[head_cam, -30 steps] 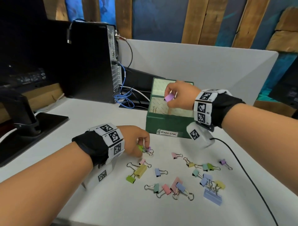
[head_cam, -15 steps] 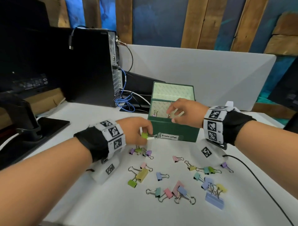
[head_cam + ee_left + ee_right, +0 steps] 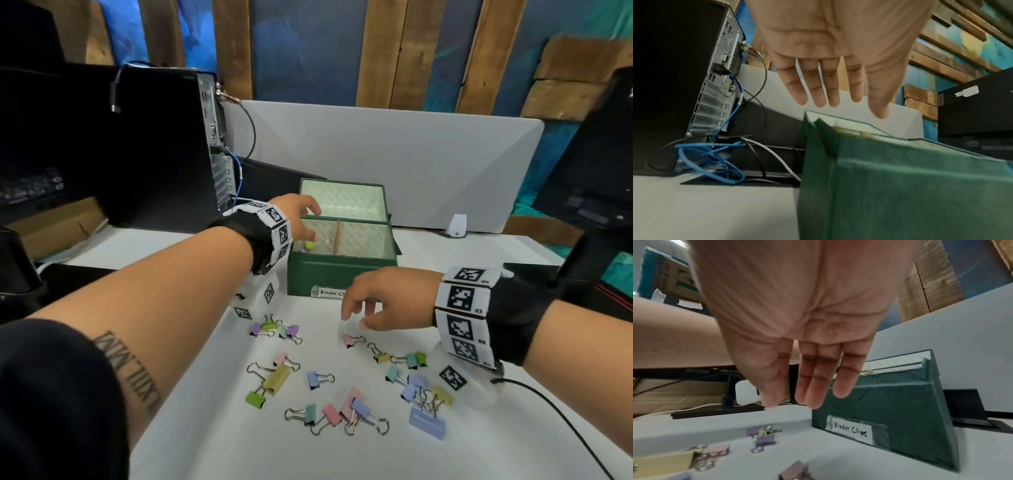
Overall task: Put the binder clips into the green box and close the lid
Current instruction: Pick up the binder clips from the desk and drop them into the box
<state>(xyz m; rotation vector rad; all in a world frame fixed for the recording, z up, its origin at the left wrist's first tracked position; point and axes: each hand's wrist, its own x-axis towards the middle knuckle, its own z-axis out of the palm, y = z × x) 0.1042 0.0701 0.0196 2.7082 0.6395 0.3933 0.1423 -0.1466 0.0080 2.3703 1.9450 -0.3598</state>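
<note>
Binder clips (image 3: 346,383) mostly loose before green box (image 3: 342,279), few inside, lid (image 3: 342,200) up; left hand (image 3: 301,219), right hand (image 3: 380,296) both spread, empty.

Black computer tower (image 3: 164,144) (blue cable (image 3: 715,155) behind); grey divider panel (image 3: 394,161); white table (image 3: 212,438).
</note>
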